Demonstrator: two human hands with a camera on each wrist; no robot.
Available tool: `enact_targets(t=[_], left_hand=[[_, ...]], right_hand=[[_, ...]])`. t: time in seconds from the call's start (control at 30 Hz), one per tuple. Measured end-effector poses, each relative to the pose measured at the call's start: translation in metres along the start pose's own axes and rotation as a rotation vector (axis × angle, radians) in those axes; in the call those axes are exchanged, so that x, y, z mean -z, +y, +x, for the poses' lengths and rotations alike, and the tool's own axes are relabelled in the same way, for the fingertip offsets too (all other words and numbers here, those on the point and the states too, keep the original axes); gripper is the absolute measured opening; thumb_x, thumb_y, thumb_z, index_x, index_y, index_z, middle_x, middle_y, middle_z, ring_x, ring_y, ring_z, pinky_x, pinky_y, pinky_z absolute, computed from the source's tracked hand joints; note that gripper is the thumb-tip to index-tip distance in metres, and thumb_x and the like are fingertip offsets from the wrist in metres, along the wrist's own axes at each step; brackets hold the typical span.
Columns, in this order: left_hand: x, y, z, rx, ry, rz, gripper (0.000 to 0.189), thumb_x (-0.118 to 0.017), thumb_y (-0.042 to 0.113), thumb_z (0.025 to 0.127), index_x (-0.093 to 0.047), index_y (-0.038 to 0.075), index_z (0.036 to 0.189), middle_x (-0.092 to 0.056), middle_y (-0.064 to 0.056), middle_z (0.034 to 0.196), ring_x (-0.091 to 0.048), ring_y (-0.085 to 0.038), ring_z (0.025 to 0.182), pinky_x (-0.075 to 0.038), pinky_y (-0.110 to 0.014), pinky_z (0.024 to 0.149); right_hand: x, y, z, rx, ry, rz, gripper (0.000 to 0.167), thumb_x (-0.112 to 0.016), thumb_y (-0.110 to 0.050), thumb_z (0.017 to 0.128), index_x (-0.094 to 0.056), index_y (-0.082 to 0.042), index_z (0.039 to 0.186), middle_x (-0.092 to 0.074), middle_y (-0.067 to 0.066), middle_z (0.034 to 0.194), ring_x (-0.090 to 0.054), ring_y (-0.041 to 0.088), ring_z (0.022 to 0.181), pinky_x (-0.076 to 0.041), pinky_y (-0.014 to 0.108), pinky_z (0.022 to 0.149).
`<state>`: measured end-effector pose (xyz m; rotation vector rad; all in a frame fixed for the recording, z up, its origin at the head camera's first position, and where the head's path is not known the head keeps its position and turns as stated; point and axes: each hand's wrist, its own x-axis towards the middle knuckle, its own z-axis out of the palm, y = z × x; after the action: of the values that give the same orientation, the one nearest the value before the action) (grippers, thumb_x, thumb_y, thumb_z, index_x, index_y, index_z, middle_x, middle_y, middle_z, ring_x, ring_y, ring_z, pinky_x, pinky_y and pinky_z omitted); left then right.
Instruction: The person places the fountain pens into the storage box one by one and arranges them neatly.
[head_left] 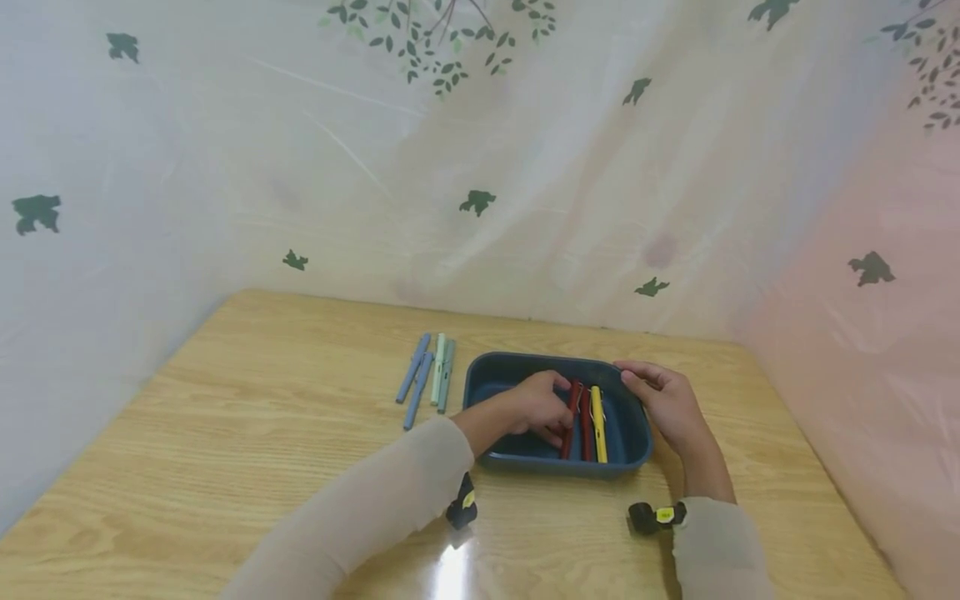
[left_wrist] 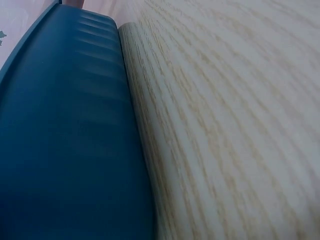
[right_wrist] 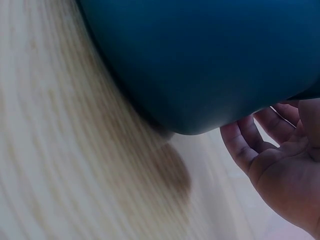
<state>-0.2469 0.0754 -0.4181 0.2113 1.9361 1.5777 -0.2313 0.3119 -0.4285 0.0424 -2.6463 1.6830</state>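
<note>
A dark blue box (head_left: 525,467) stands on the table with pens lying in it. Inside, my left hand (head_left: 538,408) reaches down and holds a dark red pen (head_left: 572,417) at its fingers; the thumb is partly hidden. Beside that pen lie a second dark red pen (head_left: 586,425) and a yellow pen (head_left: 598,423) with a clip. At the box's right end, my right hand (head_left: 667,407) grips the rim. In the right wrist view, its fingers (right_wrist: 240,147) lie against the outside of the wall. The left wrist view holds only the box's outer side (left_wrist: 70,125) and tabletop.
Left of the box, two blue pens (head_left: 420,387) lie close to a pale green pen (head_left: 438,371) and a grey-green pen (head_left: 446,375). The wooden table (head_left: 247,433) meets a printed curtain (head_left: 375,208) at its back and right.
</note>
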Motion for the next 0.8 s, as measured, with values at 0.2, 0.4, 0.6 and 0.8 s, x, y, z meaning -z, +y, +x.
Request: enact_targets(t=[0.2,0.4,0.6,0.8], left_hand=[[0.0004,-0.0012,0.0009,0.0,-0.004,-0.025,0.065,-0.063,-0.017,0.086,-0.041,0.002,0.144,-0.071,-0.02,0.086,-0.072,-0.026,0.071,-0.064,-0.036,0.061],[-0.0037,-0.0013,0.0021,0.002,0.008,-0.021,0.065,-0.065,-0.018,0.085,-0.041,0.002,0.142,-0.071,-0.021,0.085,-0.073,-0.029,0.073,-0.064,-0.036,0.061],[-0.0089,0.0018,0.0025,0.015,0.038,0.001,0.067,-0.065,-0.021,0.083,-0.042,0.003,0.141,-0.069,-0.019,0.084,-0.071,-0.027,0.068,-0.064,-0.035,0.061],[-0.0087,0.0038,0.0006,0.023,0.044,-0.016,0.067,-0.065,-0.024,0.081,-0.043,0.002,0.139,-0.067,-0.019,0.085,-0.071,-0.028,0.068,-0.064,-0.035,0.061]], right_hand=[[0.0,-0.0002,0.0017,0.009,-0.001,-0.004,0.052,-0.058,-0.041,0.104,-0.06,-0.005,0.141,-0.052,0.013,0.151,-0.046,0.028,0.14,-0.048,0.011,0.094],[0.0008,0.0009,0.0017,0.014,-0.006,-0.011,0.052,-0.059,-0.043,0.104,-0.061,-0.006,0.141,-0.052,0.012,0.151,-0.044,0.028,0.141,-0.047,0.012,0.095],[0.0017,-0.0008,0.0009,0.007,-0.002,-0.015,0.052,-0.059,-0.043,0.104,-0.061,-0.007,0.141,-0.052,0.012,0.151,-0.044,0.028,0.142,-0.047,0.011,0.095],[0.0017,-0.0014,0.0024,0.003,-0.003,-0.022,0.052,-0.059,-0.043,0.103,-0.061,-0.007,0.141,-0.052,0.011,0.151,-0.043,0.028,0.142,-0.046,0.013,0.097]])
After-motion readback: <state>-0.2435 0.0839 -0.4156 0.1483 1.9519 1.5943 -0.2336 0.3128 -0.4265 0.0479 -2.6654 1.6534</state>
